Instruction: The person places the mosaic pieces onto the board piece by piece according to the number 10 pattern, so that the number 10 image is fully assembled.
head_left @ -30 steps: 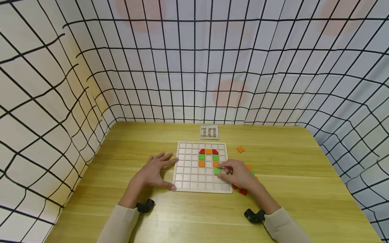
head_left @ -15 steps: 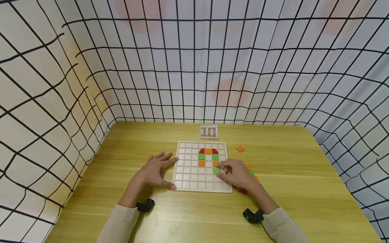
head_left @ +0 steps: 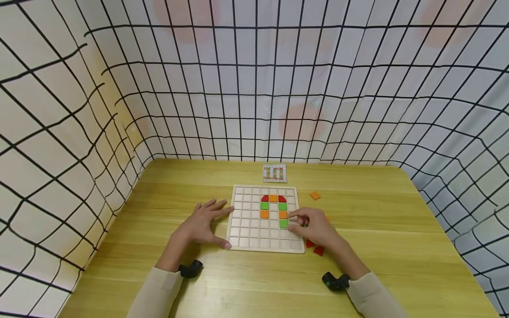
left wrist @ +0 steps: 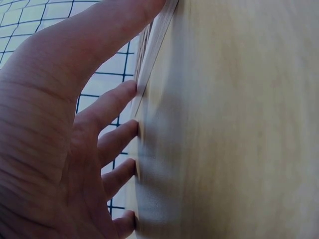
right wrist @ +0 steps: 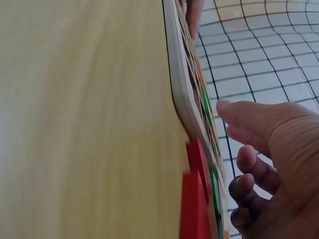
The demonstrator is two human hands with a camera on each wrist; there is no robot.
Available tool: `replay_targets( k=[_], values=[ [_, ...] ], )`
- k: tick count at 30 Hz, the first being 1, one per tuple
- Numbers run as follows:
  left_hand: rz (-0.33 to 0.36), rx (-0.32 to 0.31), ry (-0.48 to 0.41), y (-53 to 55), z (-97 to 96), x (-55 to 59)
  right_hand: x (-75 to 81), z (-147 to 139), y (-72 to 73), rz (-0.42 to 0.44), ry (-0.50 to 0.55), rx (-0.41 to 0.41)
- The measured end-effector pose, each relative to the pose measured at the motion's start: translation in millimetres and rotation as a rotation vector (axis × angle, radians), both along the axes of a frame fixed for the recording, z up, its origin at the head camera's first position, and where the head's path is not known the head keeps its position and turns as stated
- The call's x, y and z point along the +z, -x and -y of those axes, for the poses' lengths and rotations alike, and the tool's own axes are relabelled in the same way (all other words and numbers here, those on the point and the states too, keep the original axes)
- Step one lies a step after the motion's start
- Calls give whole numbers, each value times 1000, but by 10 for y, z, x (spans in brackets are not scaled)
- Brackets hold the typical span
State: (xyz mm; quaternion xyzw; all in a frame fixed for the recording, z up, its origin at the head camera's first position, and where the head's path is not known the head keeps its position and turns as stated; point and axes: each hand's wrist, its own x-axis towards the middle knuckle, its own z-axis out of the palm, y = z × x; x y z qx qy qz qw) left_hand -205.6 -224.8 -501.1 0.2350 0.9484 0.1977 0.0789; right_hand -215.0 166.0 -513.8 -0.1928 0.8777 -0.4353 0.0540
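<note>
A pale wooden grid board [head_left: 246,242] lies on the table. My left hand [head_left: 201,222] spreads its fingers, with index fingertip and thumb at the board's left edge; in the left wrist view that hand [left wrist: 65,124] stretches its fingers along the edge. A green square tile [head_left: 283,224] sits in a cell below an orange tile [head_left: 283,214] on the right side. My right hand [head_left: 316,227] hovers just right of it, thumb and index finger apart, the other fingers curled. The right wrist view shows this hand [right wrist: 279,154] holding nothing. Red, orange and green tiles form an arch on the board.
Behind the board lies a small pattern card [head_left: 274,173]. One loose orange tile [head_left: 315,195] lies to the board's right. Several more tiles, red ones [head_left: 318,251] among them, are partly hidden beneath my right hand. Black-and-white grid cloth [head_left: 254,106] walls the table [head_left: 254,282].
The green tile has settled squarely into its cell below the orange tile. My right thumb and index finger have drawn off it slightly to the right. My left hand stays put.
</note>
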Motion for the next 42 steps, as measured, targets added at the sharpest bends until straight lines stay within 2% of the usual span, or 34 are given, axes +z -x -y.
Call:
replay_targets(
  k=[6,13,24,33,42],
  values=[
    [5,-2,1,7,-7,-5,33,-192,5,-3,-48,-73],
    [5,-1,4,14,3,-22,-17,-501,14,-57,-77,-113],
    [7,-1,-2,15,4,-43,-55,-932,-90,-72,-140,-183],
    [9,0,-8,21,12,-42,-77,-1130,-146,-58,-136,-195],
    [15,-1,-4,22,3,-38,-96,-1294,-154,-32,-142,-262]
  ],
)
